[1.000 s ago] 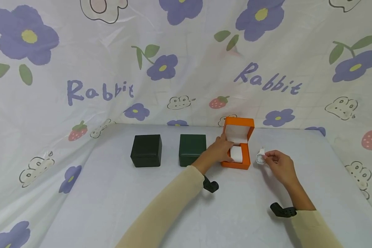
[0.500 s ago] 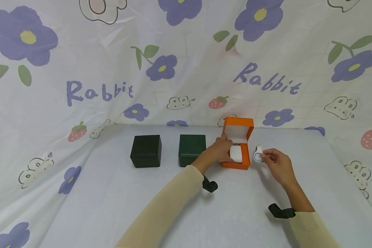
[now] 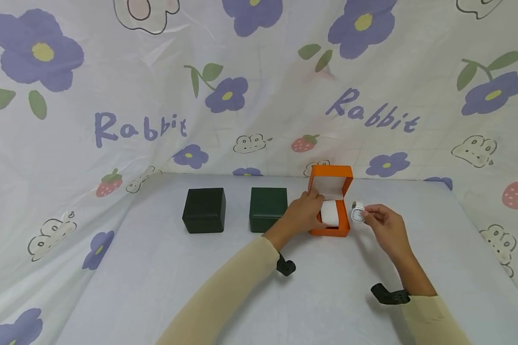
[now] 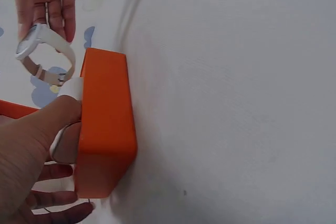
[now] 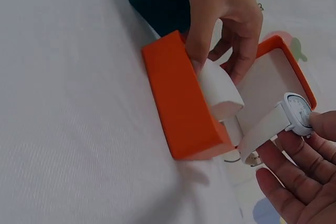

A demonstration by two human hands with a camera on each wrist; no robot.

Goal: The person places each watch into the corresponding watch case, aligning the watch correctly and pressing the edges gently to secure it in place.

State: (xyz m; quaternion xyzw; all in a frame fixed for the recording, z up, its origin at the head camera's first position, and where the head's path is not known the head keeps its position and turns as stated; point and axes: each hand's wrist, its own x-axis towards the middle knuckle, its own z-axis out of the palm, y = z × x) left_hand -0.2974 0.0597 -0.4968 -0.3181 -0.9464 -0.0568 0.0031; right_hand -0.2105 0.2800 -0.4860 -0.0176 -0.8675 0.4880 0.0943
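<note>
My right hand (image 3: 386,227) pinches a white wristwatch (image 3: 357,214) by its case, just right of an orange watch box (image 3: 330,232) whose lid stands raised. The watch's strap (image 5: 265,129) forms a closed loop with nothing inside it. My left hand (image 3: 304,212) reaches into the box from the left. Its thumb and fingers lie on opposite sides of a white watch cushion (image 5: 219,92) and grip it. In the right wrist view the cushion sits partly above the box wall, slightly tilted. The cushion's lower part is hidden by the box.
A dark green box (image 3: 267,208) stands left of the orange one, partly behind my left forearm. Farther left is a black box (image 3: 204,210). Both have their lids down. A patterned cloth (image 3: 250,115) hangs behind the white table surface (image 3: 328,297).
My right hand has carried the watch left, close to the orange box, and the watch has turned. My left wrist has shifted slightly, and the cushion has tilted a little.
</note>
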